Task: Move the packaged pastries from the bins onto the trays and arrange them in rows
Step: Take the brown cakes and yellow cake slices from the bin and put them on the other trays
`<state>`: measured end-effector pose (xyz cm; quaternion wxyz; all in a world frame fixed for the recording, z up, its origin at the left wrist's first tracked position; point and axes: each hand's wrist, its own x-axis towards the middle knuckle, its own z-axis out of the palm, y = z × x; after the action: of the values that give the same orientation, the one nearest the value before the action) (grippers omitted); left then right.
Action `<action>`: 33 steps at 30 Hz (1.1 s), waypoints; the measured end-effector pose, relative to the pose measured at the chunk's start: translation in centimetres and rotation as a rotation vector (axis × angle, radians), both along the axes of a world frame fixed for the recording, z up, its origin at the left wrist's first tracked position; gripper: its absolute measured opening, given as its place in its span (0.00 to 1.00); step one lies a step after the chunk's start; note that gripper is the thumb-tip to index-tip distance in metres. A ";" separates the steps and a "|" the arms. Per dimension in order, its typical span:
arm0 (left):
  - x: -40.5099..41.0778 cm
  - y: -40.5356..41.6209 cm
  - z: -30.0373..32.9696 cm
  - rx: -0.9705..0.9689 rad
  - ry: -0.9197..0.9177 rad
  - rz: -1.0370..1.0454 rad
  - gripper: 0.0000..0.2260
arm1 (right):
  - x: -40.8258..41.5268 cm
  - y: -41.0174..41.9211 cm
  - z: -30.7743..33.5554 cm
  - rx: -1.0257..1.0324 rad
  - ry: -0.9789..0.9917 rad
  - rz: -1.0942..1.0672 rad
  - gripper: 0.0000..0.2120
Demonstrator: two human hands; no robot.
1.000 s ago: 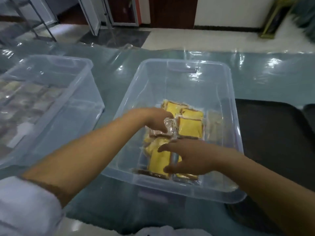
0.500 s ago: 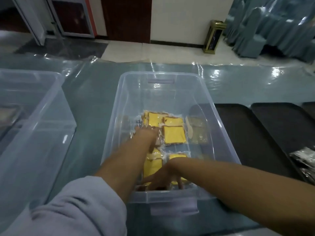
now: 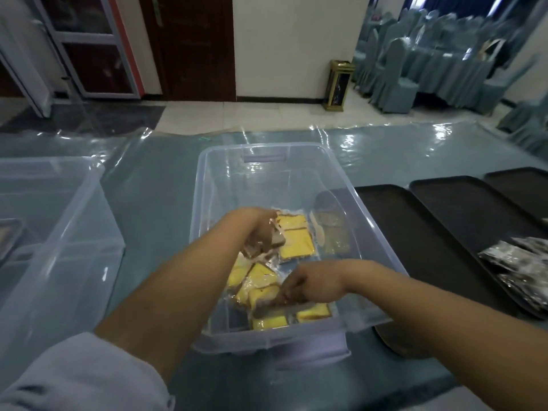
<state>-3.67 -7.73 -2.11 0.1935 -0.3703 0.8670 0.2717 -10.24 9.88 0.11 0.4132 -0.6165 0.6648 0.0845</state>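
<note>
Both hands now lifting: left hand (image 3: 261, 232) & right hand (image 3: 299, 287) each grasping wrapped pastries (image 3: 296, 244) inside middle bin (image 3: 207, 185).

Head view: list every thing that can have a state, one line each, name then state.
middle bin: lidless, yellow packaged pastries loose in its bottom
left hand: inside the middle bin, grips a clear-wrapped pastry
right hand: inside the middle bin, pinches a yellow pastry pack
left bin: lidless, contents unclear
nearest tray: bare where visible
second tray: a few dark wrapped packs at its near end
far tray: bare where visible
</note>
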 end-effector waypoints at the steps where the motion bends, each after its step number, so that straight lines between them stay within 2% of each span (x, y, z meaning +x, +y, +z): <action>1: 0.4 0.0 1.4 0.023 0.101 0.011 0.45 | -0.4 0.9 1.1 -0.105 -0.036 -0.052 0.13; 6: 4.1 1.7 6.9 0.232 0.682 0.287 0.38 | -3.0 6.8 4.7 -0.631 -0.243 -0.446 0.12; 9: 5.9 4.9 9.2 0.368 0.965 0.429 0.32 | -3.6 11.3 6.2 -0.883 -0.343 -0.541 0.13; 14: 4.8 13.0 11.4 0.437 1.187 0.474 0.28 | -6.8 18.2 8.4 -1.062 -0.430 -0.577 0.15; 18: -0.9 20.7 11.3 0.551 1.248 0.405 0.30 | -13.1 24.9 8.7 -1.115 -0.432 -0.710 0.15; 21: -6.5 25.6 9.7 0.598 1.241 0.400 0.34 | -19.1 30.8 6.4 -1.072 -0.391 -0.871 0.15; 24: -12.7 30.0 7.1 0.600 1.168 0.387 0.31 | -24.9 36.3 3.1 -1.015 -0.393 -1.045 0.16; 27: -18.3 34.3 4.5 0.608 1.084 0.376 0.35 | -29.6 41.1 0.2 -0.988 -0.363 -1.197 0.17; 33: -26.4 39.5 2.1 0.606 0.865 0.272 0.33 | -36.1 48.1 -2.6 -0.962 -0.268 -1.369 0.14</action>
<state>-30.05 31.77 0.04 -0.1196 -0.2611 0.6945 0.6596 -46.31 57.99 -2.48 0.1411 -0.1913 0.8004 -0.5503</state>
